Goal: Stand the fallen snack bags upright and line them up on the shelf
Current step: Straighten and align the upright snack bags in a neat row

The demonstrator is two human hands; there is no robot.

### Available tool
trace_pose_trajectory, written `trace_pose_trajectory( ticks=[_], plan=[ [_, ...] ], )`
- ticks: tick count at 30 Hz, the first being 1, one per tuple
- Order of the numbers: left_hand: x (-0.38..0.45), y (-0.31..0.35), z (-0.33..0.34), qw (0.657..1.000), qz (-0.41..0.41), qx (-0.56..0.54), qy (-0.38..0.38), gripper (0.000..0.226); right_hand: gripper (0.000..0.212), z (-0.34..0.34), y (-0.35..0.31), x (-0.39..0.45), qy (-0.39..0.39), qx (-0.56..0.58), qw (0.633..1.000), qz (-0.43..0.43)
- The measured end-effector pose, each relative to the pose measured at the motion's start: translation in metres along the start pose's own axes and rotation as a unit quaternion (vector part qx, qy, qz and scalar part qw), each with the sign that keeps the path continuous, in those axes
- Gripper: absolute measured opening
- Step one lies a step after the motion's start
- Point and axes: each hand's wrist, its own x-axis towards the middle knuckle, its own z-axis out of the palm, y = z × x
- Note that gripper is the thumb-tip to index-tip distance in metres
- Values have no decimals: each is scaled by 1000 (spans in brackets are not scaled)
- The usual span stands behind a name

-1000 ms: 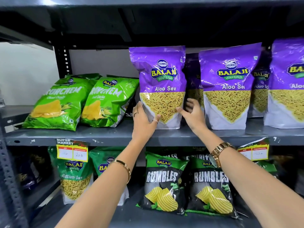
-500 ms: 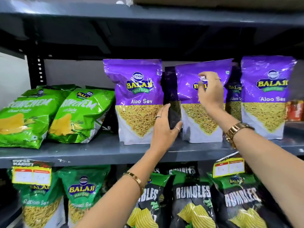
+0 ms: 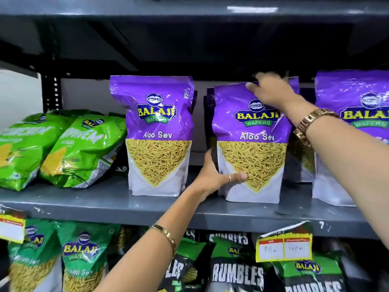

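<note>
Now both hands on middle Aloo Sev bag (image 3: 250, 131); left hand (image 3: 212, 175) low; right hand (image 3: 271, 91) top.

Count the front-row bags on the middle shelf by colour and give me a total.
Purple bags: 3
Green bags: 2
Total: 5

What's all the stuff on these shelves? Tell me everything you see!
Aloo Sev bags: three in front, purple, upright on the middle shelf; more behind.
Leaning chip bags: at least two, bright green, middle shelf, left.
Sev bags: two, dark green, lower shelf, left.
Rumbles bags: several, black, lower shelf.
Price tags: two, yellow, shelf edge.
Left hand: bottom of the middle purple bag.
Right hand: its top.
</note>
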Motion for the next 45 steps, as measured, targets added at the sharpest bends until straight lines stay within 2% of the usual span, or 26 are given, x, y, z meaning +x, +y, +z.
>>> trace_pose_trajectory(
  ticks=[2, 7, 12, 20, 22, 24, 25, 27, 33, 36, 39, 42, 45],
  plan=[
    [1, -3, -1, 1000, 5, 9, -1, 118, 32, 1, -4, 7, -18, 31, 999, -6],
    [5, -5, -1, 999, 5, 40, 11, 113, 30, -16, -13, 16, 111, 131, 984, -47],
    [5, -5, 2, 998, 7, 59, 27, 107, 28, -6, -10, 8, 154, 148, 976, -50],
    [-3, -2, 4, 998, 6, 60, -7, 83, 31, -11, -5, -2, 213, 93, 969, -81],
    [-9, 2, 8, 996, 38, 80, 20, 85, 33, -14, 4, -9, 246, 76, 964, -70],
    [-15, 8, 12, 984, 100, 124, 82, 105, 34, -18, 15, -20, 272, 58, 959, -57],
    [-17, 12, 15, 970, 141, 166, 112, 113, 34, -22, 23, -26, 282, 47, 957, -47],
    [-19, 20, 18, 936, 213, 231, 159, 114, 33, -28, 37, -37, 293, 40, 955, -27],
    [-22, 39, 62, 903, 339, 231, 125, 64, 31, -47, 81, -68, 265, 16, 963, 43],
    [-22, 45, 96, 899, 365, 220, 98, 52, 30, -53, 103, -81, 231, -4, 971, 67],
    [-19, 50, 133, 916, 358, 170, 59, 55, 32, -60, 124, -91, 183, -21, 980, 79],
    [-10, 52, 161, 952, 287, 106, 19, 68, 37, -64, 139, -95, 139, -37, 987, 77],
    [6, 51, 184, 973, 217, 73, -5, 77, 42, -66, 154, -91, 112, -43, 990, 72]
  ],
)
